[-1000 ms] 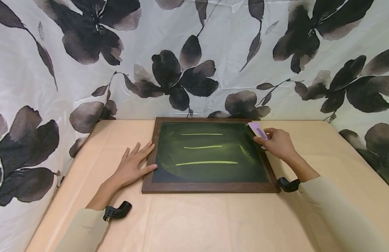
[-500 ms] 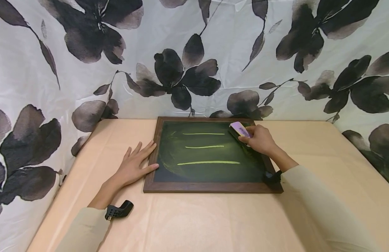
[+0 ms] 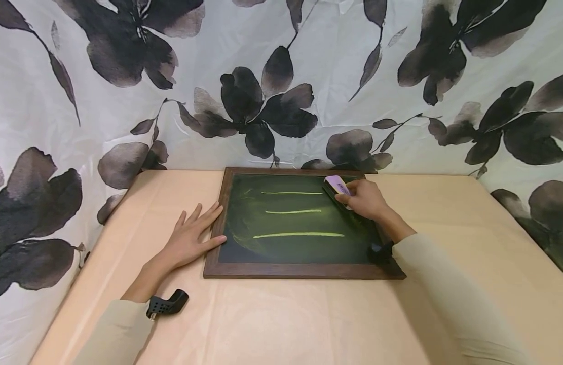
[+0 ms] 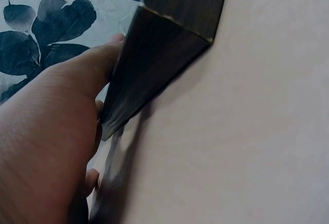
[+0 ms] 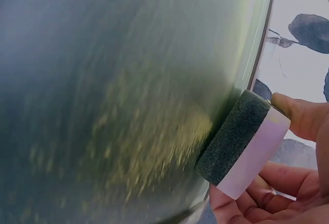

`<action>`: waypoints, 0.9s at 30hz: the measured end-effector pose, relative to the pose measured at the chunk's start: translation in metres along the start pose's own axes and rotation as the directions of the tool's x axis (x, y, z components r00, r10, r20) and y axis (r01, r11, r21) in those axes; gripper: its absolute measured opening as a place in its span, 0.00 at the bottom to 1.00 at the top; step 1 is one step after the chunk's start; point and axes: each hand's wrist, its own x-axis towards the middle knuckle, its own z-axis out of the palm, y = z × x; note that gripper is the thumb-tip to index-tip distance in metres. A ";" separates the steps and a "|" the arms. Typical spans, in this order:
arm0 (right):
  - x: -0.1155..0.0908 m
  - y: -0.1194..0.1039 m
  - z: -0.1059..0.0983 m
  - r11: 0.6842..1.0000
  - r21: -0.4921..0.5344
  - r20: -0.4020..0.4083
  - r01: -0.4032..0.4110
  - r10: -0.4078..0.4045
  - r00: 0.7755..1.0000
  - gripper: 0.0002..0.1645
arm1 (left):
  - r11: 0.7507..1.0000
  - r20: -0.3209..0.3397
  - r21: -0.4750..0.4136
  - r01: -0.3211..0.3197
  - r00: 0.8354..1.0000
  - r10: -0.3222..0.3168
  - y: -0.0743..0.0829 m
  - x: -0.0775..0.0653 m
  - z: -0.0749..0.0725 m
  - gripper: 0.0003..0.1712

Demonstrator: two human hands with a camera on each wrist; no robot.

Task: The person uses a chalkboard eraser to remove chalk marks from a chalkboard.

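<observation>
A chalkboard (image 3: 304, 253) in a brown wooden frame lies on the table, with three yellow chalk lines across its middle. My right hand (image 3: 367, 200) grips a chalkboard eraser (image 3: 338, 185) near the board's upper right, just beyond the ends of the lines. In the right wrist view the eraser (image 5: 241, 147) shows a lilac top and dark felt, felt side against the board by a yellow chalk smear (image 5: 149, 147). My left hand (image 3: 187, 238) lies with fingers spread, fingertips on the frame's left side. The left wrist view shows that hand's thumb along the frame's edge (image 4: 154, 54).
A light wood-coloured table (image 3: 272, 319) spreads around the board. Behind it and at both sides hangs a white cloth (image 3: 345, 71) printed with dark flowers. Black wrist devices are worn on both arms, the left one (image 3: 168, 304) just above the table.
My right hand has carried the eraser leftward from the frame's right side onto the board, and its arm now covers the smear there. The left hand stays in place.
</observation>
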 end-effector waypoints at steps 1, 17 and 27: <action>0.001 -0.002 0.001 1.000 0.001 0.000 -0.007 0.007 1.000 0.27 | 1.000 0.001 -0.003 0.000 1.000 0.000 0.000 0.000 0.000 0.46; 0.020 -0.038 0.022 0.996 0.079 0.019 0.028 -0.029 0.999 0.18 | 1.000 -0.001 -0.005 0.003 1.000 -0.003 0.000 -0.001 0.000 0.46; 0.033 -0.070 0.042 0.996 0.057 0.040 0.068 -0.070 0.997 0.19 | 1.000 -0.001 -0.002 0.000 1.000 0.000 -0.001 -0.001 0.001 0.46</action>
